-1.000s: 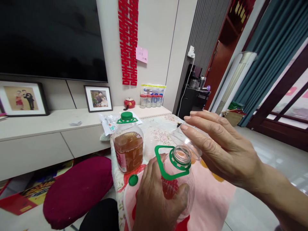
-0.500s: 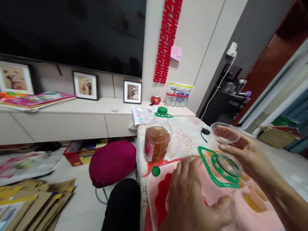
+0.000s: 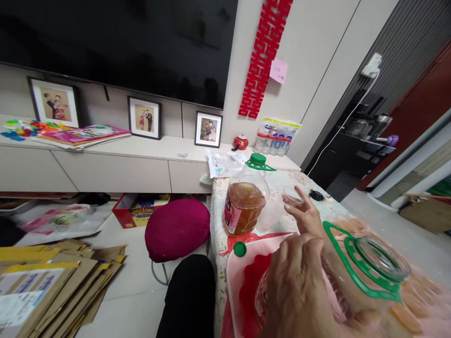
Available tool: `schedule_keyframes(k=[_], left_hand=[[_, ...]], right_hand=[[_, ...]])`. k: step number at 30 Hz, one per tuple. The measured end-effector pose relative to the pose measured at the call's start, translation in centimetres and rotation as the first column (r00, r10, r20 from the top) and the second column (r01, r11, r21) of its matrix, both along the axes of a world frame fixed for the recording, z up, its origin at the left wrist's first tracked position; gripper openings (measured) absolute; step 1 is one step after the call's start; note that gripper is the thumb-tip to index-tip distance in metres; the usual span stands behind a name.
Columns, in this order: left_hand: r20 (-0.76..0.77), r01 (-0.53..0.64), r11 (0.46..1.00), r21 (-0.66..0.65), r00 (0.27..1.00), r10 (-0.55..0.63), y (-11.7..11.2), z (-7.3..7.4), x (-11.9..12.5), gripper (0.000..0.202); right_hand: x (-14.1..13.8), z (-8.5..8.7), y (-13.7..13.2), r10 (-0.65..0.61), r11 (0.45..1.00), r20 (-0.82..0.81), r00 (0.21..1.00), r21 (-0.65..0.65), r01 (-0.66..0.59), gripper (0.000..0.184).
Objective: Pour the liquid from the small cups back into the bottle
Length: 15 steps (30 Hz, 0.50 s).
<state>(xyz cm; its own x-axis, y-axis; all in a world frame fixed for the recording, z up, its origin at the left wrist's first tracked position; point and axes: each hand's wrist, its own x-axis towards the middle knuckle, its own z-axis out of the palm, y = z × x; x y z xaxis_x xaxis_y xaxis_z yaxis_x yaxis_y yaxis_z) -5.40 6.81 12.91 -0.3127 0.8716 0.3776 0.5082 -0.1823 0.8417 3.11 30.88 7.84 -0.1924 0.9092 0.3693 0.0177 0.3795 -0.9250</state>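
Note:
My left hand (image 3: 298, 281) is wrapped round the body of a clear plastic bottle (image 3: 380, 253) in the foreground. The bottle is tilted, its mouth uncapped, with a green carrying handle (image 3: 333, 253) round the neck. Beyond it, my right hand (image 3: 308, 213) reaches across the table, thumb and fingers at the rim of a clear round plastic cup-like piece (image 3: 291, 196); its lower part is hidden. Left of that stands a large capped bottle (image 3: 244, 211) of amber liquid. A loose green cap (image 3: 240, 249) lies on the pink and red mat (image 3: 246, 281).
A flowered cloth (image 3: 296, 178) covers the table. On it are a black coiled item (image 3: 316, 195) and a plastic packet (image 3: 225, 164). A magenta stool (image 3: 178, 230) stands to the left, with cardboard envelopes (image 3: 70, 286) on the floor. A low cabinet (image 3: 137, 164) runs behind.
My right hand has carried the clear plastic piece forward and left, away from the bottle mouth, to near the amber bottle. My left hand stays on the bottle. The view has shifted left.

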Motion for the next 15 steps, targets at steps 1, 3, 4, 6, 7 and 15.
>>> schedule_keyframes(k=[1, 3, 4, 6, 7, 15], left_hand=[[-0.007, -0.020, 1.000, 0.001, 1.000, 0.020, 0.0, -0.2, 0.1, 0.095], [-0.021, -0.054, 0.998, 0.009, 0.998, 0.054, 0.0, -0.2, 0.4, 0.094], [-0.027, -0.065, 0.998, 0.015, 0.997, 0.066, 0.0, -0.2, 0.5, 0.092], [-0.034, -0.081, 0.996, 0.027, 0.996, 0.082, -0.1, 0.0, 0.5, 0.088], [-0.036, -0.088, 0.996, 0.032, 0.995, 0.089, -0.2, 0.1, 0.5, 0.086], [-0.043, -0.123, 0.990, 0.072, 0.991, 0.127, -0.5, 0.7, 0.4, 0.082]], right_hand=[[-0.3, -0.4, 0.1, -0.002, 1.000, -0.014, 1.000, -0.021, 0.002, 0.096], [-0.9, -1.2, 0.2, -0.001, 0.999, -0.035, 0.999, -0.045, -0.001, 0.098], [-1.1, -1.5, 0.2, -0.001, 0.999, -0.043, 0.999, -0.049, -0.001, 0.098], [-1.4, -2.1, 0.2, -0.006, 0.999, -0.053, 0.999, -0.044, 0.004, 0.096], [-1.6, -2.5, 0.2, -0.007, 0.999, -0.054, 0.999, -0.035, 0.006, 0.095], [-2.0, -4.6, 1.0, 0.031, 0.961, 0.045, 0.999, 0.272, -0.042, 0.053]])
